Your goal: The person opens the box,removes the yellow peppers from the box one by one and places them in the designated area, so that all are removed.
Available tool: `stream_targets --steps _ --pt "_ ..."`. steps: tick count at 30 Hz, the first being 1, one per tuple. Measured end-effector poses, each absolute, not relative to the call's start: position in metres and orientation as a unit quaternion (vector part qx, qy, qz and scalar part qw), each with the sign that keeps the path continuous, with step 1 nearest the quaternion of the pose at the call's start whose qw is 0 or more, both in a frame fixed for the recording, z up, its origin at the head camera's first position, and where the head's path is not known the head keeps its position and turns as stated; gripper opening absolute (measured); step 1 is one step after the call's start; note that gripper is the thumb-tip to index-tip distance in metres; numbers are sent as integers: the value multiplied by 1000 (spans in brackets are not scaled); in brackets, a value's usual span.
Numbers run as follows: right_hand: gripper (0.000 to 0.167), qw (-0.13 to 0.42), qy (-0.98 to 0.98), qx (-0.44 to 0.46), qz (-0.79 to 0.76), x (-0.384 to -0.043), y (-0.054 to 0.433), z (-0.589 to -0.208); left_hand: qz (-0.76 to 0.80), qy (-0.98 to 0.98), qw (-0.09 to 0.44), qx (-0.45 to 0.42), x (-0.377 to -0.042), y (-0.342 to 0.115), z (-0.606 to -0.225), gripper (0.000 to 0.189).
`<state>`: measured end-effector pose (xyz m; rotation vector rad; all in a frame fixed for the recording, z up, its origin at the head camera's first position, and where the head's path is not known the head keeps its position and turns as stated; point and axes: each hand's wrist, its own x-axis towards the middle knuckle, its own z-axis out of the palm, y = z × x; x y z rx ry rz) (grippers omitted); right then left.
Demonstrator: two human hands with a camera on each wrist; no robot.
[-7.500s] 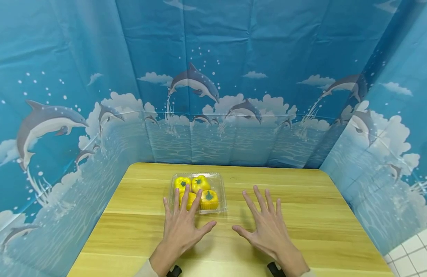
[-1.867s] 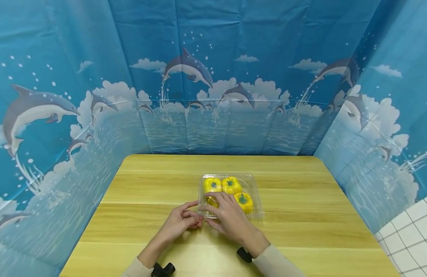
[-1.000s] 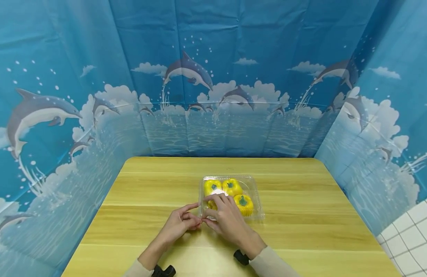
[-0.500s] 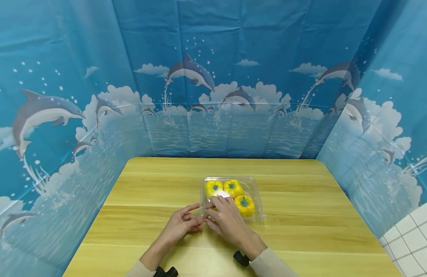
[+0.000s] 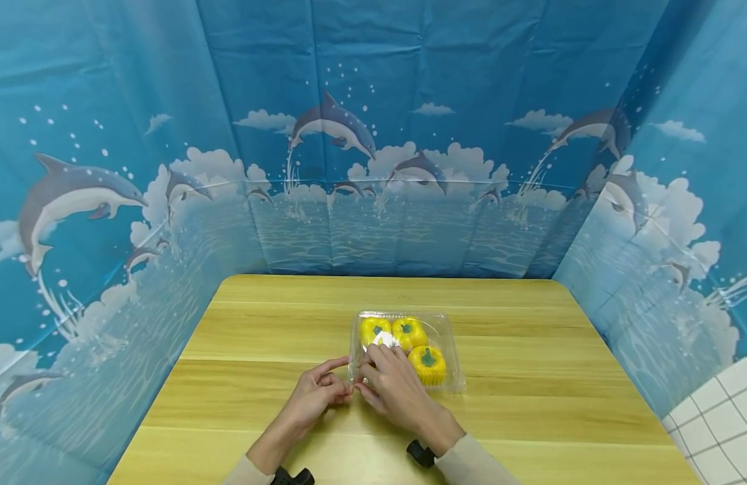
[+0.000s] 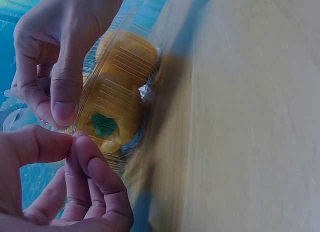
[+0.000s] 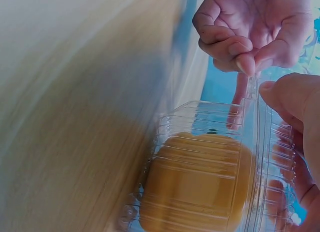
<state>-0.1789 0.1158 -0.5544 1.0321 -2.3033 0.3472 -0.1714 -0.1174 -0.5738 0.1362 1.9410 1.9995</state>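
Observation:
A clear plastic clamshell container (image 5: 452,377) sits on the table with yellow bell peppers (image 5: 427,364) inside, green stems upward. At its near left corner, my left hand (image 5: 317,396) pinches the rim between thumb and index finger, the other fingers curled below in the left wrist view. My right hand (image 5: 399,389) reaches over the lid from the near side. Its thumb (image 7: 285,94) lies at the rim beside the left fingertips, and its other fingers bend down onto the lid, gripping that edge. One pepper (image 6: 117,106) near this corner is mostly hidden by the right hand in the head view.
The wooden table (image 5: 252,337) extends around the container on all sides. A blue dolphin-print curtain (image 5: 373,236) hangs behind it and along both sides. White tiles (image 5: 721,417) show at the lower right.
Earlier, both hands were spread flat and apart, with the container farther left. It has moved right and both hands have come to its near left corner, where they have stayed, barely moving.

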Motion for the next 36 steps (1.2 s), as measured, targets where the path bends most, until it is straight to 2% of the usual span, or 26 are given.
stream_targets --steps 6,12,18,28,36 --pt "18 283 -865 386 149 -178 115 -552 702 687 182 49 -170 -118 -573 70" --pt "13 262 -860 370 233 -177 115 -531 683 708 171 52 -169 -121 -576 71" --pt "12 242 -872 366 216 -173 119 -531 686 702 182 54 -168 -119 -574 66" --pt "15 268 -863 383 193 -173 123 -538 674 714 179 63 -168 -119 -570 63" --pt "26 288 -854 387 193 -174 133 -548 675 715 174 59 -167 -116 -567 63"
